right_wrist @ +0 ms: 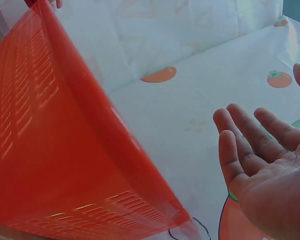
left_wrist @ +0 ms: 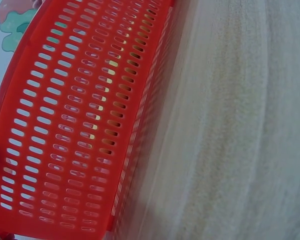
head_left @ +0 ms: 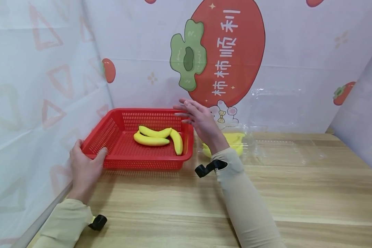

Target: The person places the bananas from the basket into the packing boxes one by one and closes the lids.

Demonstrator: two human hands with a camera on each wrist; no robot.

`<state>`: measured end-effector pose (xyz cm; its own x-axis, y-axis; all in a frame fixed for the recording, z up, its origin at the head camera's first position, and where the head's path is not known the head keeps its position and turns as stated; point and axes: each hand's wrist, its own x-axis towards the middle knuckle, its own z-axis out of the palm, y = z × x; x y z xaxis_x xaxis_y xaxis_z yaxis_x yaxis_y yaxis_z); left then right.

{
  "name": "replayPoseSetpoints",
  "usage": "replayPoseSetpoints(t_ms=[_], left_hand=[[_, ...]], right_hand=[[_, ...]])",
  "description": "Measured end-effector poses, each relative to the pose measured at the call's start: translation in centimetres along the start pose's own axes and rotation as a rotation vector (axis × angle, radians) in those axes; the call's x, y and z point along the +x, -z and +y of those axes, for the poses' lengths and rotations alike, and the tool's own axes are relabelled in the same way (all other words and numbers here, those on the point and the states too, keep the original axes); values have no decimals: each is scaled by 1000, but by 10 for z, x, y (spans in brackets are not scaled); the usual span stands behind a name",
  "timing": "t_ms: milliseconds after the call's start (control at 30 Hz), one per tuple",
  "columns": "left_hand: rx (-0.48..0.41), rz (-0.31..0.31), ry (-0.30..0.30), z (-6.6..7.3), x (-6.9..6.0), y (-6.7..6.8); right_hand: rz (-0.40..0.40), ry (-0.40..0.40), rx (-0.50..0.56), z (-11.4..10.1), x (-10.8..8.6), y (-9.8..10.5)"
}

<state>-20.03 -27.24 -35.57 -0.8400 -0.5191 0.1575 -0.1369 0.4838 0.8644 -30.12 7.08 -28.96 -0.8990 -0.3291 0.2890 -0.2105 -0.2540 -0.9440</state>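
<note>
A red plastic basket (head_left: 142,164) with slotted walls stands on the wooden table, slightly raised or tilted at its front as far as the shadow shows. Inside lie three yellow bananas (head_left: 153,140). My left hand (head_left: 87,170) grips the basket's near left corner, thumb over the rim. In the left wrist view the basket's slotted wall (left_wrist: 65,120) fills the left side. My right hand (head_left: 201,124) hovers by the basket's right rim, fingers extended. The right wrist view shows that palm (right_wrist: 277,175) apart from the basket (right_wrist: 85,145), holding nothing.
Behind my right forearm, more yellow bananas (head_left: 235,141) sit in or behind clear plastic. A transparent clamshell box (head_left: 277,148) with a raised lid stands to the right. White patterned cloth (head_left: 136,41) walls the left and back.
</note>
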Motion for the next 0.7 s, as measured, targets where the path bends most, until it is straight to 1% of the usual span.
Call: replayPoseSetpoints(t_ms=[200,333,567,700], left_hand=[[7,24,-22,-1,1,-3],[25,10,-13,-1,3,0],[20,-1,-12,1,1,0],[22,-9,4,0,1,1]], right_hand=[[11,-18,-10,3,1,1],[15,-14,-23,2,1,-1],[20,-12,-61,2,0,-4],[18,-25,-65,5,0,-7]])
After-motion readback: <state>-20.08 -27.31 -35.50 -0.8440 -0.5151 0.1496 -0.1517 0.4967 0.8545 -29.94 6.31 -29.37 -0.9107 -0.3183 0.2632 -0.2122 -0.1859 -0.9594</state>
